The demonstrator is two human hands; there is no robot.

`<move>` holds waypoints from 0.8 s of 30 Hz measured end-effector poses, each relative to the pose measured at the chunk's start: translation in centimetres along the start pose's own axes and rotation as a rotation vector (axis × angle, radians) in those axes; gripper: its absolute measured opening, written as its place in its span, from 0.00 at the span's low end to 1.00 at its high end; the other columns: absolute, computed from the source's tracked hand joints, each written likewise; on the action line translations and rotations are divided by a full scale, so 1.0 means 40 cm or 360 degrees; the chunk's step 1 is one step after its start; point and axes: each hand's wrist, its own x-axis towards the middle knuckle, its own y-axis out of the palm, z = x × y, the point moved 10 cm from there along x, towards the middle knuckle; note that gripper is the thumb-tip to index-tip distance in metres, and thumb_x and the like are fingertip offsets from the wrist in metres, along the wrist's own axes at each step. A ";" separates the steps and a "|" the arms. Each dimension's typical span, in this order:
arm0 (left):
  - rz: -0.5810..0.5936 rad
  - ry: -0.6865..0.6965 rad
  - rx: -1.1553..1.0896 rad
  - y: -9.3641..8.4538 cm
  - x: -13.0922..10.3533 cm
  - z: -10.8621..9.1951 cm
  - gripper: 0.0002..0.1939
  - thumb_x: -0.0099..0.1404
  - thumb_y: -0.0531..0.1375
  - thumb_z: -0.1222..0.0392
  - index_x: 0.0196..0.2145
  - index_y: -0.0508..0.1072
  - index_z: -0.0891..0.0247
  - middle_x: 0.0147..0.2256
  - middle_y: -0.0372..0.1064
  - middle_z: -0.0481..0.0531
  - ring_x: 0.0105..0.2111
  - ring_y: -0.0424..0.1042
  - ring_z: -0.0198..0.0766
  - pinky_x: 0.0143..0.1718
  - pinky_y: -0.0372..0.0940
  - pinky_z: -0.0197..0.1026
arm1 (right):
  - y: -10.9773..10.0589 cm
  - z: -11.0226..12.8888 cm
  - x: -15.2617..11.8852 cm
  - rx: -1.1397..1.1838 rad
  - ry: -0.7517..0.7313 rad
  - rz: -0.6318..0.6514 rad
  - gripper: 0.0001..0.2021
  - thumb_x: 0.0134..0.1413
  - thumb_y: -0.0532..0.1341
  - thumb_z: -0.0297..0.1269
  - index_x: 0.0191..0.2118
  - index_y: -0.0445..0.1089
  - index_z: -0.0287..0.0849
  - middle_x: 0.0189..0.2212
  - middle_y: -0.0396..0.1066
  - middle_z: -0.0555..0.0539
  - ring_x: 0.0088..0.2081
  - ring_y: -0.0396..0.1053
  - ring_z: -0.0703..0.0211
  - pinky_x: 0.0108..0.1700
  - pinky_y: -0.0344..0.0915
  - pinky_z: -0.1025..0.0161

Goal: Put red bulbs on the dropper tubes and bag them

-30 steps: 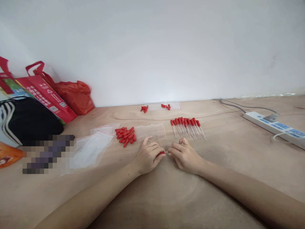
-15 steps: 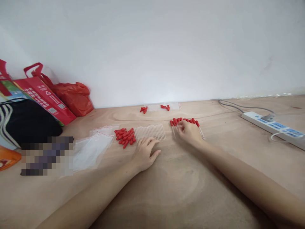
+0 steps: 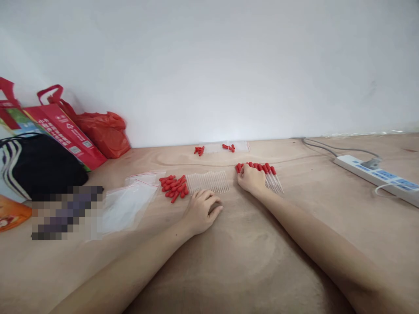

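Note:
Several clear thin tubes (image 3: 208,181) lie side by side in a row on the wooden table. Against their left end is a heap of loose red rubber bulbs (image 3: 174,186). My left hand (image 3: 202,211) rests at the near edge of the tubes, fingers loosely spread and holding nothing. Further right, droppers (image 3: 271,178) with red bulbs on clear stems form a second row. My right hand (image 3: 251,179) is at that row's left end, fingers closed on a dropper whose stem the hand covers. Several neighbouring stems are hidden too.
Clear zip bags (image 3: 131,205) lie flat on the left, near a black drawstring bag (image 3: 49,165) and a red carrier bag (image 3: 103,133). Another small bag (image 3: 241,145) with red bulbs (image 3: 199,151) lies by the wall. A power strip (image 3: 376,172) with cables sits right.
My right hand has shifted left along the dropper row to its left end, uncovering stems on the right. My left hand stays by the tubes. The view has shifted slightly.

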 end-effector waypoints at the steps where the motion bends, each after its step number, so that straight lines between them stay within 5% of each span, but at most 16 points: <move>1: -0.0006 0.0005 -0.0001 -0.001 0.001 -0.001 0.06 0.59 0.54 0.60 0.34 0.69 0.61 0.36 0.67 0.52 0.39 0.64 0.42 0.40 0.57 0.46 | -0.003 0.003 -0.002 -0.0009 -0.0015 -0.0023 0.12 0.50 0.49 0.35 0.39 0.65 0.38 0.35 0.71 0.39 0.38 0.67 0.48 0.38 0.54 0.55; 5: -0.0036 0.0012 0.0020 -0.009 0.003 -0.001 0.06 0.59 0.55 0.59 0.33 0.69 0.61 0.36 0.66 0.52 0.38 0.64 0.42 0.41 0.58 0.46 | -0.018 0.052 -0.016 -0.0033 -0.0157 -0.0096 0.13 0.52 0.48 0.35 0.39 0.66 0.37 0.38 0.70 0.38 0.41 0.67 0.50 0.42 0.53 0.54; 12: -0.0068 0.0011 0.0094 -0.007 -0.003 -0.008 0.06 0.59 0.55 0.58 0.32 0.70 0.61 0.36 0.66 0.52 0.39 0.64 0.43 0.40 0.57 0.46 | 0.039 0.130 -0.019 0.0031 -0.0155 0.0299 0.18 0.51 0.51 0.44 0.39 0.70 0.36 0.39 0.70 0.34 0.42 0.67 0.48 0.43 0.54 0.53; 15: -0.0168 -0.0064 0.0226 -0.047 0.008 0.019 0.08 0.59 0.55 0.55 0.32 0.71 0.60 0.36 0.67 0.52 0.39 0.64 0.44 0.41 0.56 0.48 | 0.046 0.140 -0.011 0.0039 -0.0139 0.0330 0.18 0.52 0.50 0.43 0.38 0.70 0.36 0.40 0.69 0.34 0.41 0.68 0.48 0.42 0.55 0.53; 20: -0.0471 -0.0784 0.0701 -0.223 0.004 0.229 0.11 0.56 0.56 0.52 0.30 0.72 0.61 0.35 0.67 0.57 0.41 0.63 0.52 0.40 0.55 0.54 | 0.053 0.144 -0.009 0.0064 -0.0132 0.0363 0.17 0.52 0.50 0.40 0.38 0.71 0.37 0.41 0.69 0.34 0.40 0.68 0.47 0.42 0.55 0.52; 24: -0.0332 -0.1214 0.0761 -0.276 -0.031 0.385 0.14 0.54 0.56 0.49 0.29 0.73 0.62 0.38 0.67 0.60 0.43 0.62 0.56 0.40 0.54 0.56 | 0.037 0.141 -0.015 0.0086 -0.0134 0.0330 0.16 0.52 0.49 0.38 0.38 0.70 0.36 0.39 0.70 0.35 0.40 0.68 0.49 0.42 0.55 0.54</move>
